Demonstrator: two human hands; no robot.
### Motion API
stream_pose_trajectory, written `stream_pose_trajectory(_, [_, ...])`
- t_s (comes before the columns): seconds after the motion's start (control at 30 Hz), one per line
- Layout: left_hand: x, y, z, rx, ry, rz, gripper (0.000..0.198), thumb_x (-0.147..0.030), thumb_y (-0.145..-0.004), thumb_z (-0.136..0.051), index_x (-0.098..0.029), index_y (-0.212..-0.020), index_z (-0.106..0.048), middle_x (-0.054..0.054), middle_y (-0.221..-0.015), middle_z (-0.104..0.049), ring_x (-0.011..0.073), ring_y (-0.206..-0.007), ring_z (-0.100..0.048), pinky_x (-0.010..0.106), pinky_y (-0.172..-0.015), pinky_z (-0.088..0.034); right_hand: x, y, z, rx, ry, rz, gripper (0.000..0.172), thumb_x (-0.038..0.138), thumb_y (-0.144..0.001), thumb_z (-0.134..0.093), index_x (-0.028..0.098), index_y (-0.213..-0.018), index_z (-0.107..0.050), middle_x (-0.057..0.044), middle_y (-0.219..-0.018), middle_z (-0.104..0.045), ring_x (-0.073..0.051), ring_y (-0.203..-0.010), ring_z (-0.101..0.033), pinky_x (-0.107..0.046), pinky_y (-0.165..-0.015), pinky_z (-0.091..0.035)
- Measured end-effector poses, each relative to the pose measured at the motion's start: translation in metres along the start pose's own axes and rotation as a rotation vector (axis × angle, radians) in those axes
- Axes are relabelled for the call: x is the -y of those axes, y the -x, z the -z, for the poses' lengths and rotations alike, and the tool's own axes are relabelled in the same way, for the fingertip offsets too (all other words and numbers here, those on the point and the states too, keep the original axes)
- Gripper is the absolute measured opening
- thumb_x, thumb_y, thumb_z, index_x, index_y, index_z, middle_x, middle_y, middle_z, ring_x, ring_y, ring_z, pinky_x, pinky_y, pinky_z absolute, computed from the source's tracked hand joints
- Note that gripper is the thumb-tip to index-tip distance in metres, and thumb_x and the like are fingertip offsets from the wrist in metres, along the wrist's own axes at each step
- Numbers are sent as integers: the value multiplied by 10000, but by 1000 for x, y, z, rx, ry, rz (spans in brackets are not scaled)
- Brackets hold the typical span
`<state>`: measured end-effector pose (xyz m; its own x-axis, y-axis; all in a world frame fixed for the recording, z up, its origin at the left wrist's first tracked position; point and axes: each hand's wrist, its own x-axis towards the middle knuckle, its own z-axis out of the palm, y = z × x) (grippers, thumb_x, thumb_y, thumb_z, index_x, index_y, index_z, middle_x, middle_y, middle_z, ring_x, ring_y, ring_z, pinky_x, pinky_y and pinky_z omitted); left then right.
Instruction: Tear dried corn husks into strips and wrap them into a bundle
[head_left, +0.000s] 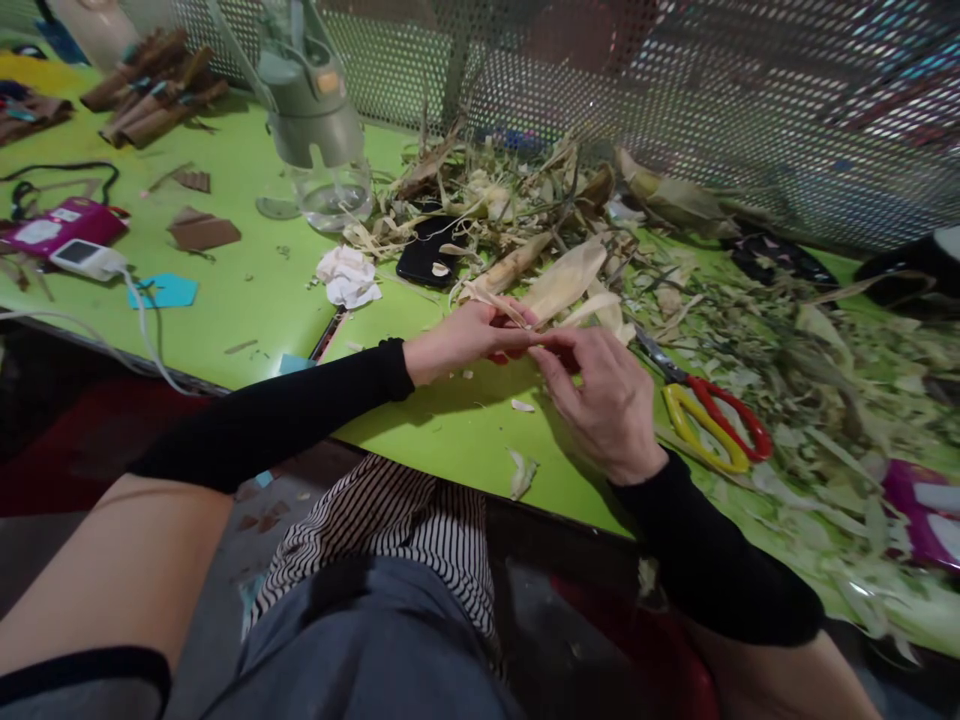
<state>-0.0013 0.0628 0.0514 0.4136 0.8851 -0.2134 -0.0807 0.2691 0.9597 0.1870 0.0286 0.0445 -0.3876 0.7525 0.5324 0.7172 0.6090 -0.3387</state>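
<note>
Both my hands meet over the green table [450, 420]. My left hand [466, 338] is closed, pinching pale dried husk leaves [562, 285] that fan out up and to the right. My right hand [604, 400] is closed too, its fingertips gripping the base of the same husk leaves beside the left fingers. Something small and red shows between the hands; I cannot make out what it is. Both forearms wear black sleeves.
Scissors with red and yellow handles [712, 420] lie just right of my right hand. A heap of husk scraps [787, 330] covers the right side. A black phone [431, 250], crumpled tissue [346, 277] and a grey-green device over a clear jar [319, 120] sit behind. A perforated metal screen [675, 100] closes the back.
</note>
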Motion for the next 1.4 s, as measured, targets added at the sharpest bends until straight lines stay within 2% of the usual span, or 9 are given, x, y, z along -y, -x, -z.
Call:
stream_pose_trajectory(0.17, [0,-2,0,-19,106,-14,140,-115,-928,-717,-155,-918,-584,-73,-698,-603,42,-607,-537,227,-682,-436,-15,-1,-10,-113,-321,-198,208,378,-959,-729,255,-1041,-583,-18,-913,-693,-183,-757,-669,-345,-683,-567])
stream_pose_trajectory(0.37, [6,-5,1,6,150,-34,145,-140,-925,-726,-154,-947,-584,-42,-778,-664,56,-698,-605,227,-708,-450,-22,-2,-19,-321,-544,-209,499,403,-851,-873,293,-1212,-547,-29,-1072,-718,-199,-910,-734,-373,-767,-640])
stream_pose_trajectory(0.43, [8,-6,0,20,152,-38,149,-146,-921,-732,-154,-962,-589,-37,-786,-667,63,-716,-614,237,-728,-458,-23,-3,-19,-310,-568,-220,480,422,-871,-852,299,-1240,-570,-28,-1067,-730,-198,-888,-739,-378,-754,-648])
stream_pose_trajectory(0.57, [9,-7,0,3,129,-63,156,-158,-927,-726,-157,-988,-582,-41,-787,-657,62,-695,-603,241,-733,-463,-22,-1,-14,-204,-496,-204,184,418,-977,-734,278,-1086,-689,-17,-938,-760,-180,-762,-724,-352,-696,-632])
stream_pose_trajectory(0.67, [10,-8,2,-24,42,-83,140,-176,-949,-707,-154,-985,-573,-53,-744,-628,51,-636,-559,223,-681,-440,-18,0,-10,-145,-365,-72,78,341,-993,-711,274,-1016,-741,-22,-949,-792,-191,-807,-751,-342,-715,-627])
stream_pose_trajectory(0.9, [16,-12,9,166,-402,-298,50,-162,-928,-670,-120,-905,-657,-30,-744,-600,78,-680,-528,228,-674,-408,-15,2,2,-85,-65,282,236,171,-997,-637,310,-1100,-797,-40,-985,-824,-246,-891,-755,-425,-807,-591])
stream_pose_trajectory(1.03, [12,-11,10,268,-411,-297,132,-188,-939,-653,-114,-831,-640,-40,-700,-555,76,-667,-499,245,-692,-416,-16,0,2,-174,28,202,186,197,-990,-682,321,-1083,-785,-49,-1083,-812,-285,-1031,-727,-491,-917,-557])
stream_pose_trajectory(1.2, [11,-8,7,304,-335,-248,154,-222,-936,-678,-110,-833,-654,-28,-698,-583,81,-663,-541,257,-689,-437,-21,-1,-3,-191,60,186,109,239,-1008,-683,312,-1046,-754,-42,-1026,-800,-261,-967,-714,-453,-871,-543])
stream_pose_trajectory(1.4, [14,-8,4,239,-194,-263,196,-223,-957,-680,-124,-795,-633,-39,-655,-577,67,-621,-540,245,-666,-437,-23,-2,-5,-222,47,141,143,346,-1006,-695,277,-1126,-731,-61,-1045,-778,-262,-972,-714,-420,-812,-551])
